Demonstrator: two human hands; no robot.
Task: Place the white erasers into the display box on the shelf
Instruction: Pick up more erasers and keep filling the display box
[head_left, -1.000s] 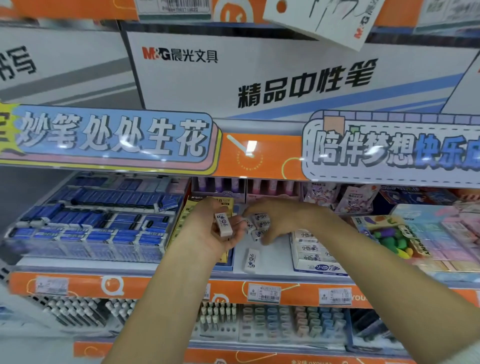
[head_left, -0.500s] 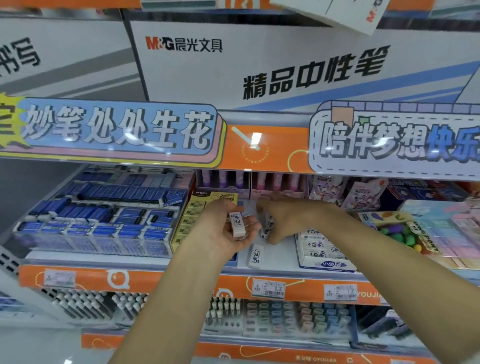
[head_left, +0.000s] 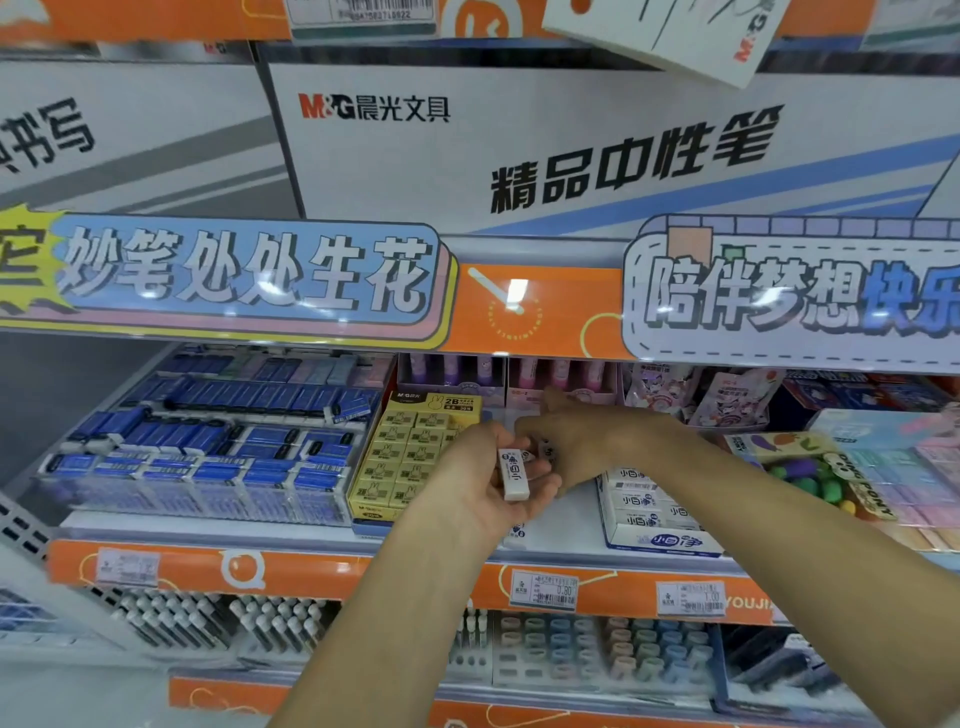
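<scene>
Fingers of the left hand (head_left: 488, 473) cradle a white eraser (head_left: 513, 474), ready for boxing; the right hand (head_left: 582, 441) curls around more erasers, likely to feed the display box (head_left: 660, 540).

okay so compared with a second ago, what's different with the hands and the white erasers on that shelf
The left hand has turned the white eraser it holds from gripped at its fingertips to lying on its open fingers. The right hand stays closed over a few more erasers, close beside the left. The loose eraser on the shelf and the display box have not moved.
</scene>
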